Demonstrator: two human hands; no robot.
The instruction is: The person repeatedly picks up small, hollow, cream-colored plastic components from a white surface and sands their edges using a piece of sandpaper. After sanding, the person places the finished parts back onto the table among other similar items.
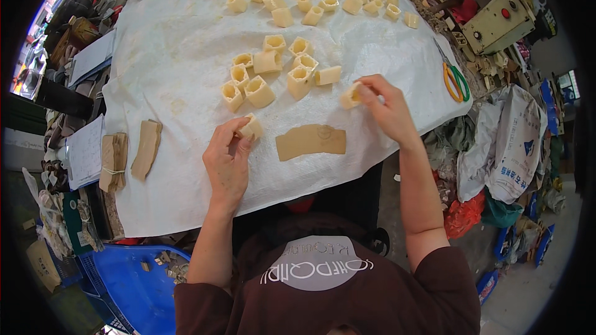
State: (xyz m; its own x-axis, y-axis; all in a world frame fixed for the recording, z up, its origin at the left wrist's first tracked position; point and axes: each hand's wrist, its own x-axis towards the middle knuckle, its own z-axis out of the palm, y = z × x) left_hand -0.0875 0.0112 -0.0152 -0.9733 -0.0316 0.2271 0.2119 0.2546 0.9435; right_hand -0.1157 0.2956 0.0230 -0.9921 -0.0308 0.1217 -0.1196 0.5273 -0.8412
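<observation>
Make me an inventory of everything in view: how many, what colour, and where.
Held hollow pieces: two, cream, one in the left hand, one in the right hand
Near hollow pieces: ten, cream, mid-sheet
Far hollow pieces: dozens, cream, far end
Flat piece: one, brown, near edge
Strip stacks: two, brown, left
Sheet: one, white, underneath
Scissors: one, yellow and green handles, right
Papers: at least two, white, left
Basin: one, blue, lower left
Control box: one, cream, upper right
Printed sack: one, white, right
Plastic bag: one, red, below the sack
Remaining rim clutter: too crowded to count
Shirt: one, dark brown, bottom
Hands: two, bare, centre
</observation>
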